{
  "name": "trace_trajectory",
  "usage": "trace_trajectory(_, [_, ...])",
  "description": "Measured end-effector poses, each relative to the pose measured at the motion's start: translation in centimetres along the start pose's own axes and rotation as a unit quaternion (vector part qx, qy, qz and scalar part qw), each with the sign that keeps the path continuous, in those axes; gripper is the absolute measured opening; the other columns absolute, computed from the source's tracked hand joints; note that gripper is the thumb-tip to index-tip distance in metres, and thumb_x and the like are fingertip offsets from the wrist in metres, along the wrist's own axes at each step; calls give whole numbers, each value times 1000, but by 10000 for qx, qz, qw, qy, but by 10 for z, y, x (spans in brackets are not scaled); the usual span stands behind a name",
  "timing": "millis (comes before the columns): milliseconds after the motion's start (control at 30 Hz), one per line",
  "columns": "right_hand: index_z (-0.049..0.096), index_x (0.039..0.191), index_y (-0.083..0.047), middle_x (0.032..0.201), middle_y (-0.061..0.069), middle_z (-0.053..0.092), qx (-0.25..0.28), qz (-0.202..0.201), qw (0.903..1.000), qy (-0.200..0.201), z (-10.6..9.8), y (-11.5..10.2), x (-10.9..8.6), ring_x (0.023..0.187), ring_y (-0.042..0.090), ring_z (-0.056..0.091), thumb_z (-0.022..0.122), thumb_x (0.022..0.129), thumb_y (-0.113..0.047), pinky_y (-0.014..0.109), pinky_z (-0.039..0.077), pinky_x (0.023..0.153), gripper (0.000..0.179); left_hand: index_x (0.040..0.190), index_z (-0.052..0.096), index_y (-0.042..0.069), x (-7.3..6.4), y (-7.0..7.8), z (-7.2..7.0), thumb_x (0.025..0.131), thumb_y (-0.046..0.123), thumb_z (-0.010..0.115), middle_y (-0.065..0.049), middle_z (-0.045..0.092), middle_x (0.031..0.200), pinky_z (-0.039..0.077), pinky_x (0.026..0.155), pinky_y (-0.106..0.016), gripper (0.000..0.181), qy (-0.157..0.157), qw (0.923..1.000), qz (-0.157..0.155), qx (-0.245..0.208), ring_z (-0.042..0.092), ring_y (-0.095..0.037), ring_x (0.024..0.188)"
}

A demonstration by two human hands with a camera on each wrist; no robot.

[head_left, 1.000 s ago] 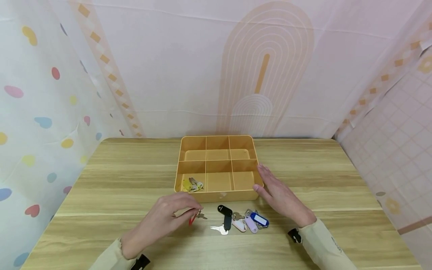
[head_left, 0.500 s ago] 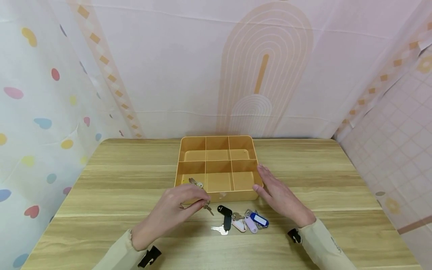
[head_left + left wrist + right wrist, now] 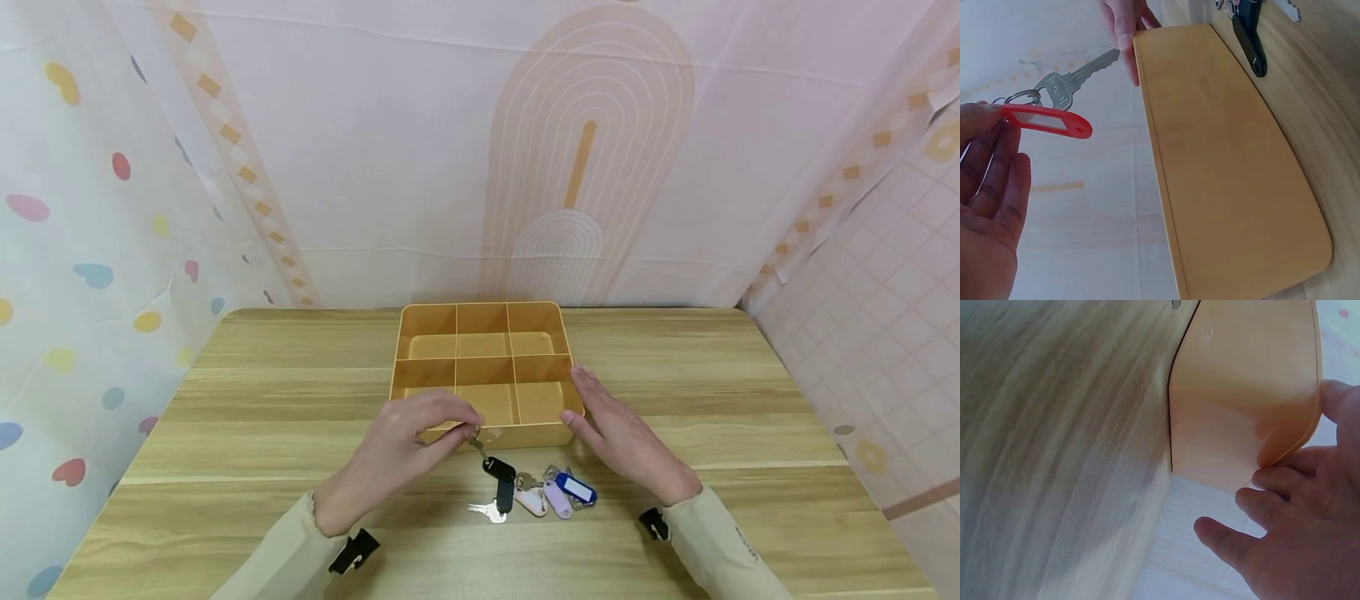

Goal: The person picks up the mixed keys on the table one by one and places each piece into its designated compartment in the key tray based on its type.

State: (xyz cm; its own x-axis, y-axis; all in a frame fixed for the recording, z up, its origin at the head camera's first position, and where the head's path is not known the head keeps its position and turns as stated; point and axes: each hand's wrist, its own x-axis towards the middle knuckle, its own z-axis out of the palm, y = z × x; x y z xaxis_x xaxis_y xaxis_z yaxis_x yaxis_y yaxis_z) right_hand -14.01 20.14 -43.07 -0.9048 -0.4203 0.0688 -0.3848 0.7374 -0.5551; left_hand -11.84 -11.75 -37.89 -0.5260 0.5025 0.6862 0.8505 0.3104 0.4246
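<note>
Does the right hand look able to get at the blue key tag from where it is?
Probably yes: nothing visible stands between the right hand and the blue key tag. The hand would likely just have to leave the corner of the divided box, which it touches.

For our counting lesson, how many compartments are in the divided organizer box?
6: back-left, back-middle, back-right, front-left, front-middle and front-right compartment; the left hand partly hides front-left.

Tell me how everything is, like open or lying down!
Box: open, upright
Red tag: held up
Red tag's key: lifted
Black tags: lying down
Silver key: lying down
Pink tag: lying down
Purple tag: lying down
Blue tag: lying down
Left hand: holding red tag
Right hand: touching box
</note>
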Motion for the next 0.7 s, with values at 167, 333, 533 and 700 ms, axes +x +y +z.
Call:
trace_trajectory(167, [18,164,-2,170,17,17,11,-3,10000,16,0,1,0,156,33,18,41,110,-50,56,22,123,76,100,77,9,6,-4,2,80,-6,82,1,78,99,59,85,-24,26,59,9999,100,6,74,-16,92])
trace_trajectory(333, [19,164,-1,170,17,17,1,-32,10000,24,0,1,0,156,34,19,41,110,-50,56,22,123,76,99,77,6,13,-11,5,79,-10,81,-2,78,97,58,86,-23,26,131,9997,59,-175,74,-16,90])
trace_trajectory(533, [18,164,-2,171,14,16,5,-9,10000,6,0,1,0,156,33,18,41,110,-50,56,22,123,76,99,77,7,19,-19,6,81,-10,81,0,77,96,59,83,-25,25,173,9997,-121,-83,73,-16,88])
trace_trajectory(700, [18,164,-2,171,12,15,6,-16,10000,9,0,1,0,156,33,18,41,110,-50,55,22,123,76,99,78,6,24,-27,9,82,-10,80,-1,78,96,61,80,-31,24,255,9994,-214,45,75,-17,87])
